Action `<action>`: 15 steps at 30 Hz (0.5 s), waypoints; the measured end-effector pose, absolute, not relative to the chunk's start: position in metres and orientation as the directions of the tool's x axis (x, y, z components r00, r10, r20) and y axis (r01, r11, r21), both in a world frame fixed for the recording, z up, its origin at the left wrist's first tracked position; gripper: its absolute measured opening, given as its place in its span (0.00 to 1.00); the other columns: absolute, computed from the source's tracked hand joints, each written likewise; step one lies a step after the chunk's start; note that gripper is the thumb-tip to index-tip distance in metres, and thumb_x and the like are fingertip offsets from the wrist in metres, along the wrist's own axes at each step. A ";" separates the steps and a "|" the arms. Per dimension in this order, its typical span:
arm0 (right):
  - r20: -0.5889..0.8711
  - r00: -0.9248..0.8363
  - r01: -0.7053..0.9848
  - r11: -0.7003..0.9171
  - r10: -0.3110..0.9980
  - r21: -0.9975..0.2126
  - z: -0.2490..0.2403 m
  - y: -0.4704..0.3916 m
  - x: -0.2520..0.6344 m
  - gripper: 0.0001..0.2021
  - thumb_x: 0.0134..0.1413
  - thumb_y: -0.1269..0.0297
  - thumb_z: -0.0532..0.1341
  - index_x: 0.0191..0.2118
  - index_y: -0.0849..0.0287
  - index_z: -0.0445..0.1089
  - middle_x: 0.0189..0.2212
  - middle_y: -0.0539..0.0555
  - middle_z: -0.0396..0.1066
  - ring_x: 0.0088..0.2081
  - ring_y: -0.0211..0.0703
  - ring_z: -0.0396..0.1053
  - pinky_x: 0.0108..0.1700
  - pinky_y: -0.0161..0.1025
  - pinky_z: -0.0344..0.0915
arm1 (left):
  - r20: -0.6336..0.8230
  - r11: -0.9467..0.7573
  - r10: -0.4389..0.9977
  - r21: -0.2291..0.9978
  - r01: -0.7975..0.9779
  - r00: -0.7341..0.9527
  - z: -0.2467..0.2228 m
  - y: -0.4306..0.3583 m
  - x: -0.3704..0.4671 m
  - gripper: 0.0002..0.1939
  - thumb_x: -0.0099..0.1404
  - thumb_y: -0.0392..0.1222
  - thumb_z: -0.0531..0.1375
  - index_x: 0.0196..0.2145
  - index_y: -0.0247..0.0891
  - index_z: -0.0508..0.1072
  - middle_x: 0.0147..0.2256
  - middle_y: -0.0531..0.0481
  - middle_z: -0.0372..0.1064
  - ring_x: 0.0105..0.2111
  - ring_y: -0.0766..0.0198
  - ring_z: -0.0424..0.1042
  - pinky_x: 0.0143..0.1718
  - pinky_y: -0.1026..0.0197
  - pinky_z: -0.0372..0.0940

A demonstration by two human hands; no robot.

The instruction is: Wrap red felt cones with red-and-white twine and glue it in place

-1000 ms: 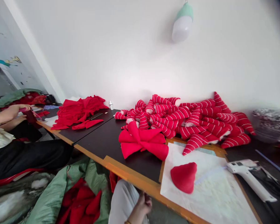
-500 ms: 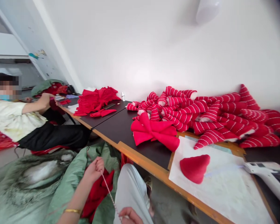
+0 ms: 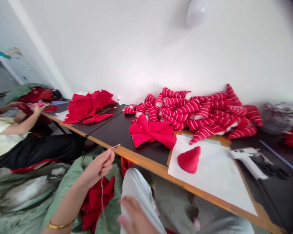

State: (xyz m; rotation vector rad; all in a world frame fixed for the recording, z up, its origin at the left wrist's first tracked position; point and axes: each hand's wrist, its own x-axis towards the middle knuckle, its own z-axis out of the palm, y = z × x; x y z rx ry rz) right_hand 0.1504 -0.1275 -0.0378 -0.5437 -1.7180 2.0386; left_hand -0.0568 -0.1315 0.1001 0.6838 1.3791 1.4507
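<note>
My left hand (image 3: 101,167), with a gold bracelet at the wrist, is closed on a thin red-and-white cord (image 3: 102,191). One short end pokes out past the fingertips toward the table edge, and the rest hangs down below the fist. Low in the view, my right hand (image 3: 136,216) is blurred; its fingers look spread, with nothing visible in them. It is over my light trouser leg. Under the left arm, red fabric pieces (image 3: 97,201) lie in a green sack (image 3: 61,188). A single red felt cone (image 3: 189,160) rests on a white sheet (image 3: 215,182) on the table.
Red cones wound with white cord (image 3: 180,109) are heaped along the wall. Plain red cones (image 3: 151,133) and flat red fabric (image 3: 88,105) lie left of them. A white glue gun (image 3: 247,159) sits at right. A co-worker's arm (image 3: 21,125) is at far left, beside white stuffing (image 3: 26,190).
My left hand has risen slightly with the cord. My right hand has let go of the cord, which was taut between both hands and now hangs loose. The view has swung right.
</note>
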 end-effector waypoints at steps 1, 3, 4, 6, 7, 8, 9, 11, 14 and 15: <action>-0.090 -0.808 -0.058 -0.232 0.582 -0.971 -0.039 -0.107 0.163 0.29 0.53 0.36 0.61 0.56 0.46 0.75 0.62 0.55 0.66 0.65 0.62 0.57 0.65 0.55 0.52 | -0.220 0.180 0.936 0.970 -0.161 -0.275 0.099 -0.124 -0.040 0.21 0.66 0.57 0.62 0.27 0.37 0.67 0.19 0.62 0.42 0.17 0.74 0.36 0.17 0.69 0.36; -0.212 -0.828 -0.114 -0.526 0.519 -0.843 -0.030 -0.073 0.184 0.38 0.53 0.27 0.55 0.57 0.52 0.74 0.63 0.60 0.65 0.66 0.61 0.56 0.62 0.57 0.57 | -0.233 0.240 0.966 0.970 0.048 -0.114 0.097 -0.109 -0.008 0.22 0.66 0.59 0.60 0.27 0.37 0.71 0.18 0.60 0.45 0.18 0.72 0.40 0.19 0.67 0.39; -0.198 -0.839 -0.184 -0.607 0.507 -0.773 -0.021 -0.060 0.192 0.40 0.53 0.27 0.54 0.57 0.54 0.74 0.64 0.59 0.63 0.67 0.59 0.55 0.62 0.55 0.57 | -0.237 0.242 0.970 0.959 0.146 -0.051 0.096 -0.103 0.006 0.21 0.67 0.58 0.59 0.27 0.37 0.73 0.18 0.58 0.47 0.19 0.70 0.43 0.20 0.66 0.42; -0.106 -0.806 -0.350 -0.613 0.582 -0.708 -0.001 -0.042 0.199 0.34 0.56 0.32 0.58 0.55 0.56 0.75 0.62 0.59 0.66 0.65 0.54 0.59 0.61 0.48 0.58 | -0.236 0.210 0.971 0.927 0.312 0.047 0.094 -0.092 0.031 0.19 0.68 0.54 0.57 0.27 0.37 0.75 0.20 0.54 0.54 0.22 0.66 0.51 0.24 0.65 0.47; -0.088 -0.770 -0.419 -0.605 0.632 -0.677 0.008 -0.037 0.201 0.30 0.55 0.36 0.63 0.52 0.56 0.76 0.59 0.59 0.69 0.61 0.52 0.63 0.57 0.45 0.61 | -0.233 0.185 0.968 0.908 0.377 0.087 0.093 -0.087 0.041 0.19 0.69 0.51 0.57 0.27 0.37 0.76 0.21 0.53 0.58 0.24 0.65 0.55 0.26 0.64 0.49; -0.080 -0.735 -0.475 -0.594 0.674 -0.649 0.016 -0.033 0.202 0.27 0.53 0.40 0.67 0.50 0.56 0.78 0.55 0.59 0.72 0.56 0.51 0.68 0.52 0.42 0.65 | -0.233 0.161 0.965 0.890 0.426 0.122 0.091 -0.083 0.049 0.18 0.70 0.48 0.56 0.27 0.37 0.77 0.23 0.52 0.61 0.25 0.63 0.57 0.28 0.64 0.50; -0.082 -0.697 -0.524 -0.583 0.713 -0.620 0.022 -0.031 0.203 0.23 0.51 0.45 0.70 0.47 0.56 0.79 0.50 0.58 0.75 0.50 0.49 0.71 0.47 0.40 0.66 | -0.237 0.146 0.960 0.877 0.457 0.149 0.090 -0.081 0.056 0.18 0.70 0.46 0.56 0.27 0.38 0.77 0.24 0.51 0.62 0.26 0.63 0.58 0.29 0.63 0.51; -0.092 -0.627 -0.606 -0.558 0.774 -0.567 0.031 -0.026 0.206 0.18 0.48 0.50 0.73 0.41 0.57 0.79 0.40 0.56 0.78 0.39 0.44 0.72 0.42 0.37 0.67 | -0.244 0.143 0.955 0.878 0.457 0.169 0.087 -0.078 0.063 0.17 0.70 0.45 0.56 0.26 0.38 0.77 0.23 0.52 0.61 0.26 0.62 0.57 0.29 0.63 0.49; -0.073 -0.561 -0.670 -0.504 0.825 -0.545 0.036 -0.020 0.215 0.17 0.49 0.51 0.73 0.37 0.60 0.79 0.32 0.54 0.77 0.35 0.41 0.72 0.43 0.37 0.67 | -0.225 0.170 0.966 0.927 0.335 0.130 0.082 -0.079 0.060 0.14 0.67 0.43 0.60 0.25 0.38 0.77 0.22 0.53 0.59 0.25 0.62 0.55 0.28 0.62 0.48; -0.060 -0.548 -0.678 -0.485 0.835 -0.553 0.036 -0.017 0.219 0.17 0.50 0.51 0.72 0.37 0.60 0.79 0.31 0.54 0.76 0.35 0.40 0.72 0.43 0.36 0.67 | -0.225 0.181 0.967 0.938 0.296 0.122 0.079 -0.079 0.058 0.14 0.67 0.43 0.61 0.25 0.38 0.77 0.22 0.52 0.59 0.25 0.62 0.54 0.27 0.63 0.48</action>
